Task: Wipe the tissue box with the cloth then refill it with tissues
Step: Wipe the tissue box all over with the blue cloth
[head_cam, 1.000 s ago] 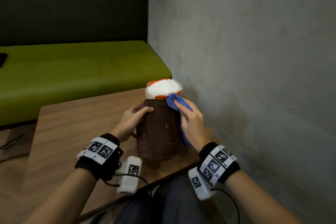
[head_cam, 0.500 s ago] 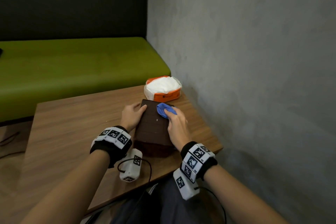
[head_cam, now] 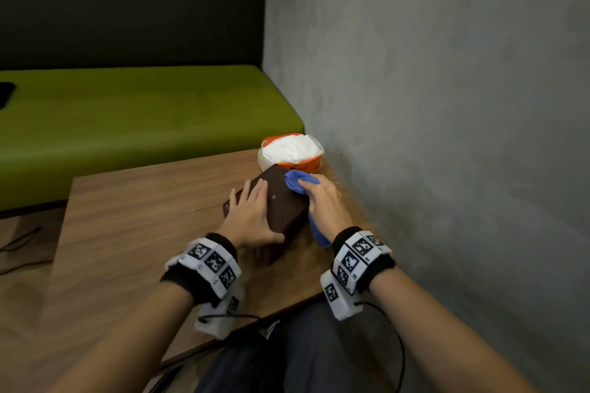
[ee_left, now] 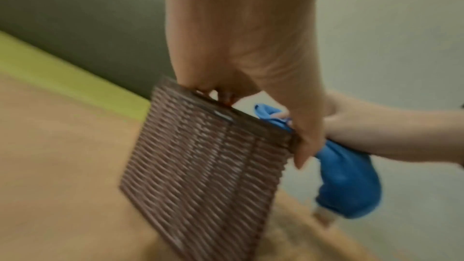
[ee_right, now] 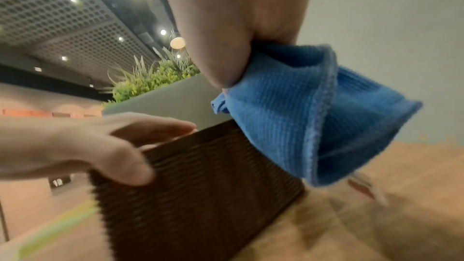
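Observation:
The brown woven tissue box (head_cam: 281,204) lies flat and askew on the wooden table (head_cam: 127,217). My left hand (head_cam: 252,212) holds it, fingers laid across its top and thumb down over its near end. The left wrist view shows the box (ee_left: 200,166) under that hand (ee_left: 238,47). My right hand (head_cam: 322,201) grips a bunched blue cloth (head_cam: 298,180) against the box's far right top edge; the cloth's tail hangs down the right side. In the right wrist view the cloth (ee_right: 301,116) drapes over the box (ee_right: 200,186). An orange and white tissue pack (head_cam: 290,151) sits just behind.
A grey wall (head_cam: 415,105) runs close along the table's right side. A green bench (head_cam: 127,112) stands behind the table, with a dark object (head_cam: 4,92) at its left end. The table's near edge is by my knees.
The box stood upright a second ago, then was laid flat and has turned askew. My left hand has moved from its side onto its top. The cloth stays at the far right edge.

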